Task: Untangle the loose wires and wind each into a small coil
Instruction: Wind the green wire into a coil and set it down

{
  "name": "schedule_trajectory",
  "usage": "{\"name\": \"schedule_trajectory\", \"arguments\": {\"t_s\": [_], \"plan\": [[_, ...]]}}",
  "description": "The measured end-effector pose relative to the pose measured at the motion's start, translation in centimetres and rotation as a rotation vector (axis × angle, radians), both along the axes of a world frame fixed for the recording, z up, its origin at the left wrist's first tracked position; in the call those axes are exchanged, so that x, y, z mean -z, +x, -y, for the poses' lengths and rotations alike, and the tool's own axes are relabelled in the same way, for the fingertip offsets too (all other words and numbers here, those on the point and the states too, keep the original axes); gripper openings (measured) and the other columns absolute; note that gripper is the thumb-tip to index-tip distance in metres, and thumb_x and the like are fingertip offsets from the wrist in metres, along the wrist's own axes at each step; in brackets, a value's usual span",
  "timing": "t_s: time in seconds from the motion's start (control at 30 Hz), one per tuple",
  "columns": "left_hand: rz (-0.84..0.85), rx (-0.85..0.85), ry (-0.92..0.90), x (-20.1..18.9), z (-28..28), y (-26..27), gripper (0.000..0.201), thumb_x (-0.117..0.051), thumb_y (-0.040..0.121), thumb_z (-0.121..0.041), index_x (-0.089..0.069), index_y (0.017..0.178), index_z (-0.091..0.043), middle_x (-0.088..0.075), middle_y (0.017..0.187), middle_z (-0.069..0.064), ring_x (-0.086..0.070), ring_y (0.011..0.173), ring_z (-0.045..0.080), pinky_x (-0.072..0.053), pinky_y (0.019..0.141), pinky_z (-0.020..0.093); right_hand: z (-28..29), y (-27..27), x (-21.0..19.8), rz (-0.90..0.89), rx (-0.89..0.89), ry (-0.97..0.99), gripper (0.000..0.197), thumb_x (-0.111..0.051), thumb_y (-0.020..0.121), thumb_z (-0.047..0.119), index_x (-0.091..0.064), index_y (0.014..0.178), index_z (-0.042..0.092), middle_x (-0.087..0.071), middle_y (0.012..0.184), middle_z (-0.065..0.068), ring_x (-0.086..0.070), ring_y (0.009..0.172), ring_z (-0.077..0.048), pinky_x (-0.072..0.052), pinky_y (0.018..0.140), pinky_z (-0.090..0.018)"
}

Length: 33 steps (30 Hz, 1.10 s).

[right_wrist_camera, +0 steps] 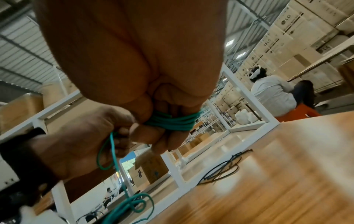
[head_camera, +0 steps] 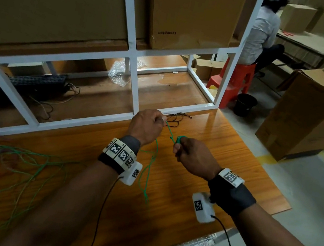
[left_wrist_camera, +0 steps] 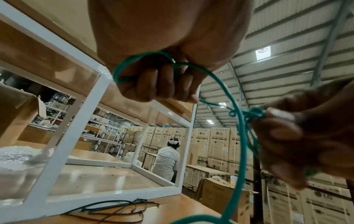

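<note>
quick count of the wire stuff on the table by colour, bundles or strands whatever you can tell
green wire held between the left hand and right hand: 1
black wire bunch by the white frame: 1
loose mixed tangle at the table's left edge, mostly green: 1
total: 3 groups; strands inside the tangle are too blurred to count

A glossy wooden worktop (head_camera: 226, 155) meets a white metal frame (head_camera: 134, 79) that carries big cardboard boxes (head_camera: 196, 14). To the right, a grey floor (head_camera: 306, 190) with a yellow line holds an open carton (head_camera: 312, 118), a red stool (head_camera: 234, 79) and a black bucket (head_camera: 245, 104). A seated person in white (head_camera: 260, 32) faces a far table. Stacked cartons (left_wrist_camera: 218, 145) line the wall beneath a corrugated roof (left_wrist_camera: 287, 37) with skylights.
</note>
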<state>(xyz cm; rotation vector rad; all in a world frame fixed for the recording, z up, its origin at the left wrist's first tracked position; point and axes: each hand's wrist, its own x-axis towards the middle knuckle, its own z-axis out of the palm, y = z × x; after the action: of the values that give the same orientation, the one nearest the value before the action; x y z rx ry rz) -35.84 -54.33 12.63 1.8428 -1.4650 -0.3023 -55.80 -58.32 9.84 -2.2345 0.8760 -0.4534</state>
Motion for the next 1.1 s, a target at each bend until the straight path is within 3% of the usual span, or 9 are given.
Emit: {"name": "schedule_trajectory", "arguments": {"t_s": [0.07,0.2,0.3,0.5,0.57,0.73,0.83,0.93,1.1], "plan": [[-0.019,0.031,0.060,0.1,0.4,0.8,0.031,-0.058,0.098,-0.033,-0.074,0.076,-0.019,-0.067,0.073,-0.008,-0.062,0.069,0.014,-0.047,0.068,0.030,0.0,-0.3,-0.2,0.072,-0.047,0.149,0.027,-0.050,0.106,0.016,-0.062,0.083,0.007,-0.070,0.074,-0.004,-0.067,0.073,-0.025,-0.056,0.073,-0.045],[-0.105,0.151,0.124,0.5,0.3,0.6,0.028,-0.062,0.098,-0.036,-0.078,0.084,-0.018,-0.060,0.058,-0.024,-0.053,0.055,-0.007,-0.039,0.057,0.022,-0.7,-1.1,-0.2,0.371,-0.135,0.837,0.034,-0.044,0.110,0.013,-0.063,0.086,-0.003,-0.061,0.074,-0.016,-0.063,0.084,-0.032,-0.053,0.080,-0.032],[-0.123,0.245,0.138,1.4,0.6,0.1,0.022,-0.062,0.099,-0.035,-0.077,0.088,-0.022,-0.071,0.090,-0.016,-0.066,0.085,0.002,-0.053,0.078,0.029,-1.6,-1.0,-0.2,0.506,-0.168,1.151,0.030,-0.043,0.108,0.013,-0.065,0.096,-0.003,-0.060,0.073,-0.016,-0.064,0.082,-0.031,-0.055,0.083,-0.035],[-0.374,0.321,0.108,4.3,-0.1,-1.5,0.029,-0.060,0.096,-0.003,-0.076,0.099,-0.026,-0.074,0.090,-0.007,-0.067,0.081,0.013,-0.056,0.074,0.032,-0.4,-0.8,-2.2,1.101,-0.127,1.534,0.026,-0.046,0.105,0.019,-0.067,0.095,0.006,-0.068,0.081,-0.007,-0.068,0.101,-0.024,-0.058,0.097,-0.032],[-0.426,0.354,0.151,5.2,-0.8,-2.4,0.029,-0.065,0.095,-0.009,-0.075,0.096,-0.036,-0.076,0.091,-0.004,-0.068,0.081,0.011,-0.057,0.078,0.035,0.5,-0.4,-2.8,1.258,-0.002,1.475,0.025,-0.045,0.106,0.018,-0.064,0.098,0.004,-0.074,0.097,-0.014,-0.072,0.107,-0.028,-0.055,0.104,-0.034],[-0.625,0.375,0.284,5.7,-2.1,-4.0,0.026,-0.059,0.100,-0.005,-0.064,0.125,-0.005,-0.076,0.100,0.012,-0.074,0.085,0.018,-0.059,0.082,0.035,3.2,0.3,-1.8,1.311,0.233,1.087,0.024,-0.035,0.112,0.017,-0.054,0.112,0.002,-0.069,0.128,-0.022,-0.070,0.117,-0.023,-0.042,0.116,-0.038],[-0.791,0.379,0.276,4.5,-3.0,-4.6,0.013,-0.062,0.098,-0.008,-0.067,0.110,-0.005,-0.074,0.098,0.014,-0.073,0.081,0.022,-0.059,0.078,0.037,4.0,0.2,-0.2,0.893,0.320,0.457,0.035,-0.041,0.112,0.021,-0.062,0.113,-0.007,-0.072,0.115,-0.013,-0.070,0.108,-0.007,-0.050,0.096,-0.026],[-0.820,0.316,0.250,3.3,-3.9,-4.6,0.017,-0.070,0.093,-0.012,-0.070,0.109,-0.005,-0.072,0.080,0.009,-0.065,0.065,0.018,-0.057,0.065,0.032,4.7,-0.5,1.4,0.311,0.265,-0.119,0.024,-0.047,0.109,0.026,-0.069,0.107,0.016,-0.075,0.112,-0.005,-0.071,0.102,-0.021,-0.056,0.088,-0.039],[-0.396,0.159,0.248,3.1,-4.2,-1.5,0.009,-0.068,0.095,-0.025,-0.075,0.089,-0.023,-0.072,0.077,-0.003,-0.066,0.069,0.009,-0.055,0.068,0.035,4.8,-1.9,2.5,-0.188,-0.076,-0.217,0.016,-0.054,0.099,0.007,-0.067,0.097,0.015,-0.070,0.092,-0.001,-0.066,0.080,-0.022,-0.055,0.073,-0.042]]}}
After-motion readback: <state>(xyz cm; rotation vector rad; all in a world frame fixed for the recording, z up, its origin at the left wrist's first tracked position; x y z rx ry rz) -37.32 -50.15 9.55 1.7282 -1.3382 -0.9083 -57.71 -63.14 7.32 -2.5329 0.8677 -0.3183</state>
